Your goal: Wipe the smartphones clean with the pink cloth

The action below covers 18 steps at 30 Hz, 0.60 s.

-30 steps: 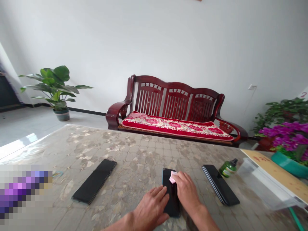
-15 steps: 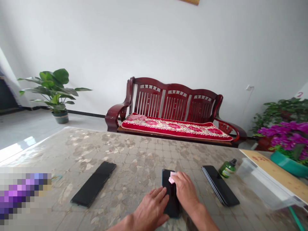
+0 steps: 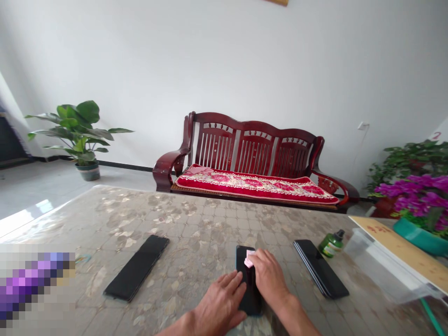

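A dark smartphone lies flat on the patterned table in front of me, between my two hands. My right hand pinches a small pink cloth and presses it on the upper part of the screen. Fingers stretched out, my left hand rests against the phone's left edge, holding nothing. Off to the left lies another black phone, set at a slant. Right of my hands a stack of dark phones sits beside a small green bottle with a black cap.
A clear plastic box stands at the right, near a tan board and a teal pot of purple flowers. Beyond the table is a dark red wooden bench. A potted plant stands on the floor at left.
The pink cloth and my right hand have shifted very slightly to the left on the screen. My left hand stays almost where it was.
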### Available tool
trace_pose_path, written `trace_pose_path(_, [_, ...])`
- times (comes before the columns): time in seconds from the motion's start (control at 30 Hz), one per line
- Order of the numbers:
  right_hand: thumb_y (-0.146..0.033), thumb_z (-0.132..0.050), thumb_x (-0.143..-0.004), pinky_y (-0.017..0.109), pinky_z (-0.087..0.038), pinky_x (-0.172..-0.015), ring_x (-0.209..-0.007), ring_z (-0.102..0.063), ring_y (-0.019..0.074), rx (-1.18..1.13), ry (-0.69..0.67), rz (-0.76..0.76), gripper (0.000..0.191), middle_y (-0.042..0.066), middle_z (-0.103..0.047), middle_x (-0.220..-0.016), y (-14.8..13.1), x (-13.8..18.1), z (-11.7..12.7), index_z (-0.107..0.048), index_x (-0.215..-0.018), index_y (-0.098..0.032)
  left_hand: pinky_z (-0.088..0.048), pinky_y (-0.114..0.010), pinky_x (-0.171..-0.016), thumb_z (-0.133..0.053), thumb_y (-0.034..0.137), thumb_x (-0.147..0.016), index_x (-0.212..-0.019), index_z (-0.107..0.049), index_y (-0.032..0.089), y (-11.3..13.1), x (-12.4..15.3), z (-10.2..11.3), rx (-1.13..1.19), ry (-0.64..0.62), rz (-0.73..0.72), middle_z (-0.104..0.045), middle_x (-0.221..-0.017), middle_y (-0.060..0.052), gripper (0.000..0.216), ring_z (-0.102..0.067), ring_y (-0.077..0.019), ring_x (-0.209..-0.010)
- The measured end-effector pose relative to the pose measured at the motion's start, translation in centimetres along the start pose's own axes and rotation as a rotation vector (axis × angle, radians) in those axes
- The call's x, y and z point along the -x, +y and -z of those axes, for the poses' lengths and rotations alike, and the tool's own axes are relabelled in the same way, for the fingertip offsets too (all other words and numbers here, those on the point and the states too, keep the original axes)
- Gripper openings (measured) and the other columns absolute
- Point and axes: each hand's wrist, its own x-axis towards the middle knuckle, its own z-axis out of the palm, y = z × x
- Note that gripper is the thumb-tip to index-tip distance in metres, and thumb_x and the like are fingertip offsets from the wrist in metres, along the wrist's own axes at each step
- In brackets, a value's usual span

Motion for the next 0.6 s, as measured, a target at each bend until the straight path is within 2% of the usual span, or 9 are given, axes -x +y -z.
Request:
trace_pose_path(0.2, [-0.007, -0.046, -0.092, 0.029, -0.041, -0.081, -0.090, -0.056, 0.0194, -0.008, -0.003, 0.044, 0.029, 0.003, -0.065, -0.093, -0.24, 1.05, 0.07, -0.069, -0.092, -0.024, -0.037, -0.039, -0.111, -0.056, 0.048, -0.093, -0.132, -0.052, 0.016, 0.19, -0.08, 0.37, 0.001, -0.002, 0.007, -0.052, -0.141, -0.012, 0.051, -0.045, -0.0276, -0.132])
trace_pose_path(0.4, [-0.004, -0.046, -0.091, 0.028, -0.041, -0.085, -0.093, -0.056, 0.0188, -0.031, 0.023, 0.010, 0.031, 0.002, -0.065, -0.098, -0.31, 0.44, -0.33, -0.068, -0.100, -0.024, -0.037, -0.040, -0.110, -0.056, 0.049, -0.093, -0.131, -0.053, 0.016, 0.12, -0.04, 0.17, -0.003, 0.003, 0.005, -0.051, -0.142, -0.014, 0.050, -0.045, -0.0288, -0.132])
trace_pose_path(0.6, [-0.004, -0.046, -0.091, 0.028, -0.041, -0.084, -0.092, -0.057, 0.0186, -0.034, -0.004, 0.000, 0.032, 0.002, -0.066, -0.095, -0.73, 0.48, -0.08, -0.070, -0.095, -0.025, -0.037, -0.038, -0.110, -0.057, 0.048, -0.092, -0.131, -0.053, 0.015, 0.26, -0.02, 0.60, -0.003, 0.012, 0.003, -0.052, -0.141, -0.013, 0.051, -0.046, -0.0281, -0.131])
